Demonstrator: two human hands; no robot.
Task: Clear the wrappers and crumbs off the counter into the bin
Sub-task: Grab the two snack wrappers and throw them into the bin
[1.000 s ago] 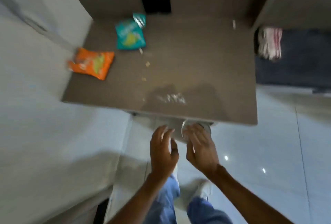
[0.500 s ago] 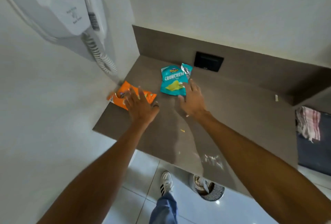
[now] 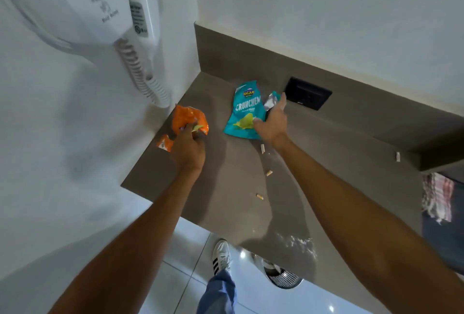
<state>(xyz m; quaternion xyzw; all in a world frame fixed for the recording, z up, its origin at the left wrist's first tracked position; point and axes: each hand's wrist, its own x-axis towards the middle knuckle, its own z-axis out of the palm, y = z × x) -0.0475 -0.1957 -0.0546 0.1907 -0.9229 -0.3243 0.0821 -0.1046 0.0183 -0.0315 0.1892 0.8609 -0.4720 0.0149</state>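
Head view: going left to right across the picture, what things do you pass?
White wall-mounted hair dryer, crumpled orange snack wrapper, teal crisp bag, black wall socket, small white scrap, striped cloth.

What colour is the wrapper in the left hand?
Orange; the wrapper shows best in the head view.

Wall hair dryer (image 3: 82,5) overhangs left corner; counter (image 3: 351,163) right of crumbs (image 3: 269,173) open; backsplash (image 3: 251,62) behind.
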